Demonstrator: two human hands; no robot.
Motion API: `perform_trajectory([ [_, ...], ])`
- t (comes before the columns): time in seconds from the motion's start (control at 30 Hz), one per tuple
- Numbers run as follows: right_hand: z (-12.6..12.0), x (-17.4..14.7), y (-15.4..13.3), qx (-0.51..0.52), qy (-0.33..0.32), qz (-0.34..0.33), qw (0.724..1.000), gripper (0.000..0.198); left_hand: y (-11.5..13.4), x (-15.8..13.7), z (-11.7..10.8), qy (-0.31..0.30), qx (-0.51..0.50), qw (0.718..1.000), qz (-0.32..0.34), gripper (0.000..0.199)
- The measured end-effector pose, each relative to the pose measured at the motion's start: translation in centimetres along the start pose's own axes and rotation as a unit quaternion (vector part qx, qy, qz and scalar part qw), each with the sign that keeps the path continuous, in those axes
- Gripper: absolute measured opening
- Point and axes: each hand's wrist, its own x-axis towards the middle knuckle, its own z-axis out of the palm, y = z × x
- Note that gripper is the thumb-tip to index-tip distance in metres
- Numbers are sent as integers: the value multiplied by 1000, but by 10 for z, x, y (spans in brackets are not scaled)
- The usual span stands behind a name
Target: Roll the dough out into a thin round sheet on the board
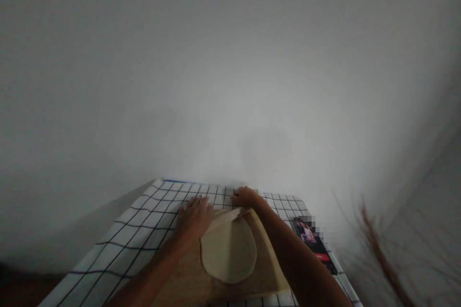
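Note:
A thin, rounded sheet of dough (230, 252) lies flat on a wooden board (264, 268). Along its far edge runs a pale, wrinkled strip; I cannot tell whether it is folded dough or something else. My left hand (196, 216) rests at the board's far left corner, fingers stretched out and slightly spread, the palm beside the pale strip. Beyond the far right corner of the board is my right hand (247, 196), with its fingers curled in. What those fingers hold, if anything, is hidden.
Under the board lies a white tablecloth with dark grid lines (144, 230). A phone with a lit screen (315, 245) is on the right side of the table. A plain wall (230, 81) rises behind. Blurred brown twigs (378, 244) stick up at right.

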Motion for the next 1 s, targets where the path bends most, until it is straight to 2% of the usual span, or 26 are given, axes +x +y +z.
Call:
perform_trajectory([
  [0.1, 7, -15, 5, -6, 25, -11, 1000, 26, 4, -9, -1, -4, 8, 1000, 27, 38],
  [0.23, 15, -57, 8, -12, 73, -20, 997, 30, 15, -29, -11, -3, 12, 997, 74, 41],
  [0.43, 31, -135, -8, -6, 149, -16, 989, 36, 24, -61, -27, 74, 25, 978, 194, 43],
  [0.5, 41, -163, -17, 43, 222, -9, 974, 36, 25, -80, -30, 95, 28, 970, 221, 45],
  [0.57, 50, -191, -26, 85, 267, -1, 960, 41, 24, -104, -33, 119, 35, 962, 242, 49],
  [0.67, 59, -222, -33, 125, 275, -24, 953, 44, 23, -142, -38, 146, 50, 953, 259, 53],
  [0.73, 57, -228, -33, 141, 254, -47, 956, 43, 23, -158, -39, 156, 58, 951, 260, 55],
  [0.8, 51, -223, -28, 149, 232, -65, 959, 45, 22, -159, -39, 164, 64, 951, 253, 54],
  [0.9, 40, -200, -21, 150, 210, -72, 963, 48, 20, -136, -35, 157, 65, 957, 235, 51],
  [1.0, 33, -174, -19, 134, 208, -51, 968, 42, 18, -97, -31, 129, 46, 970, 201, 47],
])
